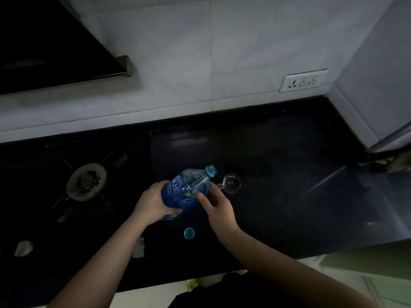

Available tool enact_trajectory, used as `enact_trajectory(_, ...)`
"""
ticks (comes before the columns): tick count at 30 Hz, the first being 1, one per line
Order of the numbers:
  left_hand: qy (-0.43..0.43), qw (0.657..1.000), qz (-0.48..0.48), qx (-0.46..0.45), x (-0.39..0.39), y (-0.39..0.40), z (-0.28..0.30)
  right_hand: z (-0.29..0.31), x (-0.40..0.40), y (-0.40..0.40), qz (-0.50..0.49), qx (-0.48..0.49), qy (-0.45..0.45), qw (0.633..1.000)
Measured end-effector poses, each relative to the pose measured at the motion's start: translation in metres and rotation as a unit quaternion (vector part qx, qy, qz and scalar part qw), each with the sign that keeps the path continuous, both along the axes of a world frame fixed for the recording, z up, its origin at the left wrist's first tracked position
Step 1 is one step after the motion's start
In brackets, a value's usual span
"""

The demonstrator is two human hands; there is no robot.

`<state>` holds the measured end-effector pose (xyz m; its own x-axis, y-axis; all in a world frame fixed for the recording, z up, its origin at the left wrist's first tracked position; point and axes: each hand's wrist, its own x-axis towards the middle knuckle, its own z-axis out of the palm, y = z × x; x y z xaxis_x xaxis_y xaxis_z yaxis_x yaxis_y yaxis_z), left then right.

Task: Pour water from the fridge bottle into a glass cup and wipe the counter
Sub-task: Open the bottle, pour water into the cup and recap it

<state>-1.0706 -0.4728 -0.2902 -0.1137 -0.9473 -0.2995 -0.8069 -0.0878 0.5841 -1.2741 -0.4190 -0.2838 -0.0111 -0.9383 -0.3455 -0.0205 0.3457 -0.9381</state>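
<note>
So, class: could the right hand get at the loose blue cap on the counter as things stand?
Probably yes: the cap lies in the open near the right hand, nothing between them, though that hand is touching the bottle.

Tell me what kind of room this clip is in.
Most likely a home kitchen. A round metal gas burner sits in a black hob, a dark slanted range hood hangs above it, and a white wall socket is set in pale wall tiles behind the dark glossy stone counter.

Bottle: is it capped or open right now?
Open. The bottle is tilted with its bare neck toward the glass cup, and its blue cap lies apart on the counter.
</note>
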Motion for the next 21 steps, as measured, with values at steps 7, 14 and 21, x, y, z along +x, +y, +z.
enact_trajectory(7,0.063,0.998,0.005,-0.001,0.012,-0.005,-0.006,0.002,0.010,-0.001,0.000,-0.024,0.011,1.000)
enact_trajectory(14,0.139,0.990,0.025,0.023,0.024,-0.005,-0.015,0.010,0.019,-0.002,0.005,-0.043,0.049,0.998)
enact_trajectory(21,0.171,0.984,0.046,0.038,0.028,-0.003,-0.017,0.018,0.033,0.003,0.031,-0.069,0.031,0.997)
